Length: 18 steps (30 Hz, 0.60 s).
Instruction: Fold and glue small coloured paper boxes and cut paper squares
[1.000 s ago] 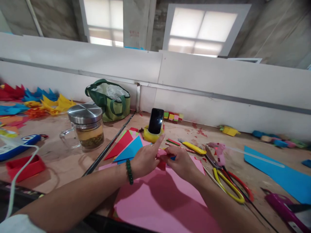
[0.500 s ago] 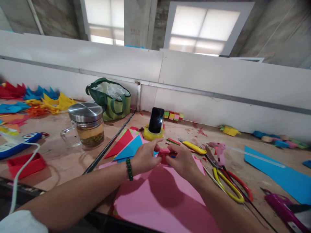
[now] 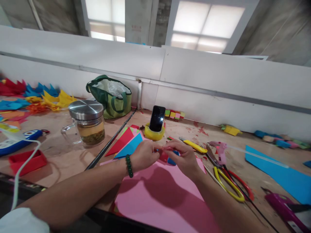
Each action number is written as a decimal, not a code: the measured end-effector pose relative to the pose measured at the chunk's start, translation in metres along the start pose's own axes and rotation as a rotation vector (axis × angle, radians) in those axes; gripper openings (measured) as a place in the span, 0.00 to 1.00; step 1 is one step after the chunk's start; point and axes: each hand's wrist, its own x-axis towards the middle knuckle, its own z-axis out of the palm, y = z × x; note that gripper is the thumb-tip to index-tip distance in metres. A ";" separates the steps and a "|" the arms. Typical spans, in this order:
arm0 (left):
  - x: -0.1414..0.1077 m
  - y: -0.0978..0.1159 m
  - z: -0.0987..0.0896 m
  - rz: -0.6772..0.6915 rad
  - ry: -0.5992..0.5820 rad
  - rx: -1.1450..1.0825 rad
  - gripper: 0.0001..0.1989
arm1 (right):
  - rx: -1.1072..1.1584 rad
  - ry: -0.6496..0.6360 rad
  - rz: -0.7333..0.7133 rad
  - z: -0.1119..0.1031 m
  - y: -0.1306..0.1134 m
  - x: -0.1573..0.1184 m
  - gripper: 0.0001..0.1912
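My left hand (image 3: 145, 153), with a dark green bead bracelet (image 3: 129, 166) at its wrist, meets my right hand (image 3: 182, 157) above a stack of pink sheets (image 3: 160, 194). Thumbs and fingers of both are pinched together, tip to tip. The small pink piece between them is almost wholly hidden by the fingers. Just below the fingertips lie a small red piece (image 3: 164, 157) and a small blue block (image 3: 173, 158), partly covered by my right hand. Red (image 3: 121, 142) and blue (image 3: 130, 147) sheets stick out beyond my left hand.
A phone (image 3: 157, 118) leans in a yellow tape roll (image 3: 154, 132). To the right lie a yellow cutter (image 3: 195, 146), scissors (image 3: 228, 183), a pink glue gun (image 3: 221, 152) and a purple tool (image 3: 279, 207). On the left stand a glass tea mug (image 3: 91, 129) and a red box (image 3: 28, 161).
The fingertips have closed together over the small pink piece, which showed more plainly before. My right hand has shifted slightly, uncovering more of the blue block. The view has tilted a little.
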 end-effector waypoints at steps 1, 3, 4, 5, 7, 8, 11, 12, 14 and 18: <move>0.001 0.001 -0.003 0.002 0.015 0.014 0.13 | 0.038 0.044 0.030 -0.004 -0.001 0.002 0.06; 0.003 0.001 -0.008 -0.013 0.059 0.044 0.12 | 0.094 0.161 0.122 -0.013 -0.003 0.006 0.08; 0.003 0.001 -0.010 -0.025 0.082 0.057 0.12 | 0.107 0.215 0.166 -0.017 -0.002 0.008 0.10; 0.004 0.001 -0.011 -0.033 0.100 0.070 0.12 | 0.109 0.247 0.201 -0.020 -0.002 0.010 0.10; 0.004 0.000 -0.012 -0.028 0.117 0.090 0.13 | 0.072 0.205 0.246 -0.023 0.001 0.012 0.10; 0.004 0.000 -0.011 -0.018 0.113 0.096 0.13 | 0.032 0.141 0.260 -0.022 0.002 0.012 0.10; 0.002 0.000 -0.007 0.027 0.084 0.108 0.12 | -0.114 -0.056 0.251 -0.011 0.007 0.007 0.09; 0.001 0.001 -0.005 0.039 0.079 0.113 0.12 | -0.164 -0.082 0.229 -0.007 0.009 0.005 0.08; 0.000 0.001 -0.003 0.049 0.072 0.126 0.13 | -0.243 -0.069 0.157 -0.001 0.009 0.002 0.04; -0.001 0.002 -0.001 0.050 0.051 0.141 0.13 | -0.172 -0.081 0.002 -0.005 0.002 0.001 0.09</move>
